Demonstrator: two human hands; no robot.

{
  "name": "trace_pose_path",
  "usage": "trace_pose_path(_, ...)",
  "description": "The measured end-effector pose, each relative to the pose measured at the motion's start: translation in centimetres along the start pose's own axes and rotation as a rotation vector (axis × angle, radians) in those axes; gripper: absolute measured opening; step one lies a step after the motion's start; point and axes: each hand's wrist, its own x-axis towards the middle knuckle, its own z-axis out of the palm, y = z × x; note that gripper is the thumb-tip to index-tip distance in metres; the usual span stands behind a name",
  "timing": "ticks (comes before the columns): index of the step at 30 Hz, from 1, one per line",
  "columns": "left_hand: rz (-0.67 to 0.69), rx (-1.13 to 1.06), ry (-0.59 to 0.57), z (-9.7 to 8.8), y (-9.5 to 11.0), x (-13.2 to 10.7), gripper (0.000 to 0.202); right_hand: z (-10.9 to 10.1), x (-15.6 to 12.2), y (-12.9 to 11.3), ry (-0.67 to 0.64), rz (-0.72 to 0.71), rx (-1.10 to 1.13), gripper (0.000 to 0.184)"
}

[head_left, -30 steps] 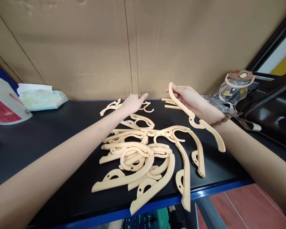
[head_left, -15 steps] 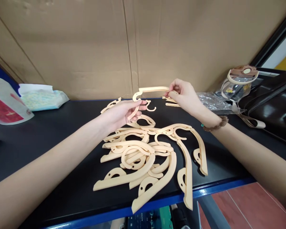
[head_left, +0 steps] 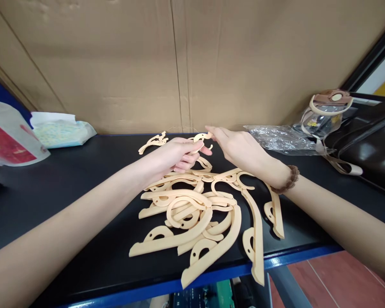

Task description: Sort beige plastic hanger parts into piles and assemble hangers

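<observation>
My left hand (head_left: 181,156) is closed around a cream plastic folding clothes hanger (head_left: 199,137), its curved part showing above the thumb. My right hand (head_left: 235,145), back toward me, has its fingertips at the right end of that same hanger. The rest of the held piece is hidden behind my fingers. Below both hands lies a pile of cream folding hangers (head_left: 192,239), with curved arms, hooks and holed half-rings overlapping. Further back on the left, more hanger pieces (head_left: 154,142) rest on the black tabletop (head_left: 115,141).
A cardboard panel (head_left: 115,64) stands along the back. At left are a white-and-red plastic bag (head_left: 13,137) and a tissue pack (head_left: 62,131). On the right are clear plastic wrap (head_left: 282,139), a clear bottle (head_left: 325,113) and a black bag (head_left: 372,141). A blue edge (head_left: 291,256) runs along the front.
My right hand has come down and turned over toward my left hand. The hanger arm that stretched between them no longer shows. My left hand has shifted slightly right.
</observation>
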Motion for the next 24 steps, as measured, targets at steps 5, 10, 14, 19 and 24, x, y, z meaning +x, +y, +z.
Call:
trace_pose_path(5,0.059,0.229,0.21,1.1,0.0,0.2,0.027,0.6,0.3,0.2,0.013,0.046,0.043,0.04)
trace_pose_path(10,0.253,0.762,0.365,1.0,-0.4,0.5,0.026,1.4,1.1,1.2,0.02,0.121,0.577,0.033)
trace_pose_path(14,0.235,1.153,0.482,-1.1,-0.3,0.6,0.031,3.1,1.2,4.6,-0.052,0.339,0.66,0.041)
trace_pose_path(19,-0.035,1.259,0.655,-5.6,-0.9,1.5,0.038,5.5,0.6,8.8,0.045,0.393,0.388,0.04)
trace_pose_path(24,-0.104,1.29,0.678,-8.8,-2.5,2.1,0.039,6.9,0.2,9.1,0.029,0.305,0.235,0.045)
